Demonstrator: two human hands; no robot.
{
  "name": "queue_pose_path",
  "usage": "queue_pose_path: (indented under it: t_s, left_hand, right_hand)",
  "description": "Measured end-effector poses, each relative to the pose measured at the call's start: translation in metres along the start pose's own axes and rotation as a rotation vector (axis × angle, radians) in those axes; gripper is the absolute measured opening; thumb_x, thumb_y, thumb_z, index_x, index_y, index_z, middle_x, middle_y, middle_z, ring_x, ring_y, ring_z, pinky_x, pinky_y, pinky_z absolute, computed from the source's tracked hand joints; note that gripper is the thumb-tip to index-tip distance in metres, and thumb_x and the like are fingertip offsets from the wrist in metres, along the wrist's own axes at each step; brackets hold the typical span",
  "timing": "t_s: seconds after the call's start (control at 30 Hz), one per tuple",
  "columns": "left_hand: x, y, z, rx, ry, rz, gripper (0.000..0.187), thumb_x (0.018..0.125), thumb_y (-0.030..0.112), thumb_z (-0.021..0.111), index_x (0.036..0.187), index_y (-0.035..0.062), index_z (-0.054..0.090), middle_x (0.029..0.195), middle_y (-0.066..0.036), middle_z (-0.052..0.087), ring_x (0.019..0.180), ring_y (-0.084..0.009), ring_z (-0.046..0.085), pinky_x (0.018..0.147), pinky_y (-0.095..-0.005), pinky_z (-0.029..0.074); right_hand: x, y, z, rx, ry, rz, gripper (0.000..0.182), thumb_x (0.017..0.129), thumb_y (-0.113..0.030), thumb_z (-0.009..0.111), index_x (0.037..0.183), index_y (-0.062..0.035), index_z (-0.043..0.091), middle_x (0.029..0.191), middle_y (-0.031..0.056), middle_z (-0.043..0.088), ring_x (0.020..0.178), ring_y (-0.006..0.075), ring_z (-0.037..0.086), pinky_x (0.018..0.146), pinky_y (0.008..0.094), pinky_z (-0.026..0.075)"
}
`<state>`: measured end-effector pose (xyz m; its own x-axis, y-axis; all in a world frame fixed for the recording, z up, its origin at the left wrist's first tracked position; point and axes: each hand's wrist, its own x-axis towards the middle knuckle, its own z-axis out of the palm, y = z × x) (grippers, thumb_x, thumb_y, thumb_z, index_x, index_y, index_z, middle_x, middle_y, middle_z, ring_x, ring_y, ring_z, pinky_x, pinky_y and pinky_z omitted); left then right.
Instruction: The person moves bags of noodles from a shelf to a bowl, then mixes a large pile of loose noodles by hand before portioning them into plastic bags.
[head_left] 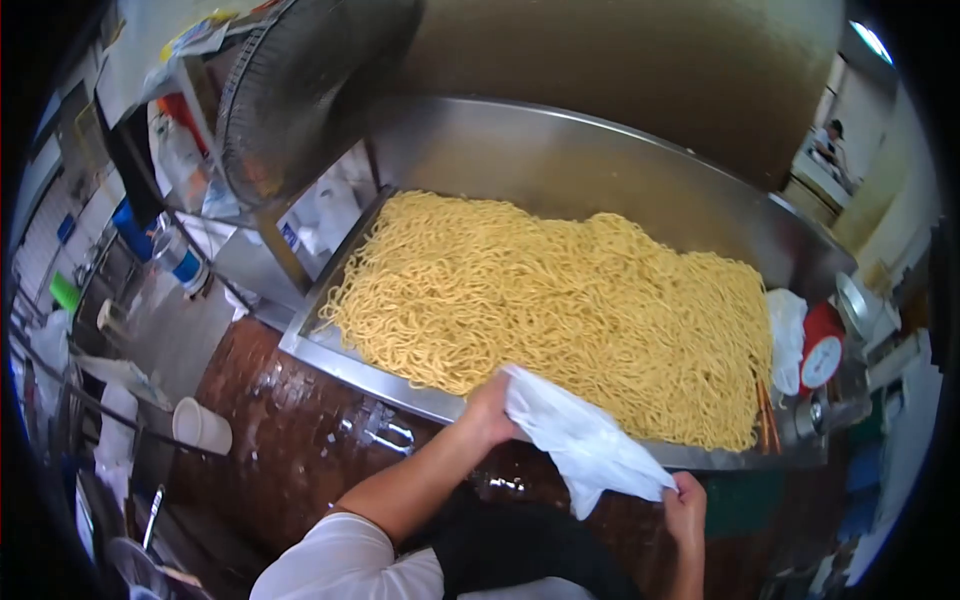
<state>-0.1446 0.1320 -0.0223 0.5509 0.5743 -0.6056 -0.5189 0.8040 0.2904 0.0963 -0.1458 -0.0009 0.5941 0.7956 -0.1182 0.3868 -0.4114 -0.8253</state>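
A white plastic bag (585,435) is stretched between my two hands, in front of the near edge of a metal tray (375,378). My left hand (490,408) is closed on its upper left end, beside the tray's front rim. At the lower right end, my right hand (685,508) pinches the bag. Behind the bag, a broad heap of yellow noodles (540,290) fills most of the tray. Brown chopsticks (768,415) lie at the right edge of the noodles.
A large fan (300,100) stands at the upper left. Right of the tray are a red scale (822,350) and another white bag (787,340). A white bucket (202,426) is at the lower left. Far off at the right, a person (832,145) is visible.
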Motion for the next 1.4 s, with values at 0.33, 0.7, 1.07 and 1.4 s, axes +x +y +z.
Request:
queue_pose_path:
  t_s: [0.33,0.7,1.07,1.4]
  left_hand:
    - [0.035,0.074,-0.004,0.293,-0.031,0.301,0.025,0.094,0.021,0.057,0.109,0.0013,0.061,0.093,-0.010,0.067,0.081,-0.0216,0.066,0.073,-0.0346,0.054]
    - [0.029,0.108,-0.016,1.704,-0.590,0.637,0.042,0.084,0.030,0.068,0.119,0.0082,0.060,0.104,-0.013,0.069,0.095,-0.0296,0.066,0.079,-0.0378,0.052]
    - [0.052,0.167,-0.084,0.300,-0.238,-0.126,0.030,0.083,0.007,0.048,0.111,0.0006,0.056,0.108,-0.019,0.064,0.099,-0.0311,0.066,0.079,-0.0435,0.057]
    - [0.099,0.195,-0.096,-0.062,-0.362,-0.171,0.040,0.090,0.017,0.044,0.124,-0.0013,0.054,0.120,-0.020,0.061,0.108,-0.0339,0.061,0.099,-0.0465,0.048]
  right_hand:
    - [0.051,-0.155,-0.008,0.190,-0.130,-0.182,0.082,0.068,-0.018,0.085,0.140,-0.0044,0.046,0.127,0.0091,0.057,0.119,0.0205,0.053,0.096,0.0376,0.043]
    - [0.126,-0.284,0.083,-0.921,0.104,-0.451,0.018,0.066,-0.001,0.068,0.082,-0.0076,0.068,0.080,0.0144,0.066,0.075,0.0361,0.064,0.068,0.0437,0.051]
    - [0.175,-0.301,0.065,-0.381,-0.055,-0.215,0.013,0.076,0.004,0.064,0.088,0.0012,0.065,0.075,0.0074,0.065,0.065,0.0133,0.060,0.060,0.0282,0.047]
    - [0.230,-0.293,0.043,-0.059,-0.444,0.032,0.010,0.088,-0.009,0.065,0.093,-0.0009,0.064,0.080,0.0044,0.066,0.068,0.0128,0.063,0.062,0.0274,0.051]
